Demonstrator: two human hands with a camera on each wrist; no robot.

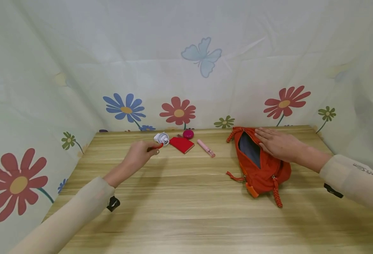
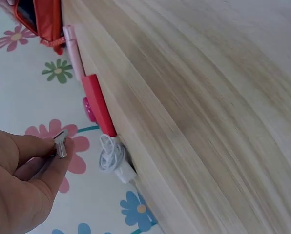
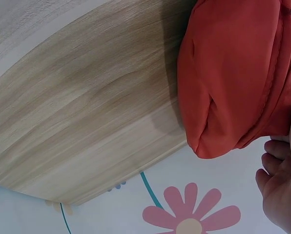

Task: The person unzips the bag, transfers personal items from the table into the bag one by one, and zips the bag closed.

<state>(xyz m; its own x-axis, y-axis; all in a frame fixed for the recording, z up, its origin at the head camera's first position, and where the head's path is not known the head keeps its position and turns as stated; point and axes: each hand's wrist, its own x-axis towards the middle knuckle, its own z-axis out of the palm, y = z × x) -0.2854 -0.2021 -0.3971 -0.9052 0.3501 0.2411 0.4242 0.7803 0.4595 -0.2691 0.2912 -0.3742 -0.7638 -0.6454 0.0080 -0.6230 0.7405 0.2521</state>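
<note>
My left hand (image 1: 148,151) hovers over the back left of the table and pinches a small object (image 1: 158,146) between thumb and forefinger. That object has an orange part and a silver metal end (image 2: 61,144). Just beyond it lies a coiled white cable (image 1: 162,138). My right hand (image 1: 269,139) rests flat, fingers straight, on an orange zip bag (image 1: 259,165). The bag's top is open and shows a grey lining. In the right wrist view the bag (image 3: 233,73) fills the upper right, with my fingers (image 3: 277,165) at its edge.
Between the hands, on the wooden table (image 1: 186,204), lie a red wallet (image 1: 181,144), a round pink case (image 1: 188,134) and a pink tube (image 1: 205,147). Flowered cloth walls (image 1: 186,70) close in the back and both sides.
</note>
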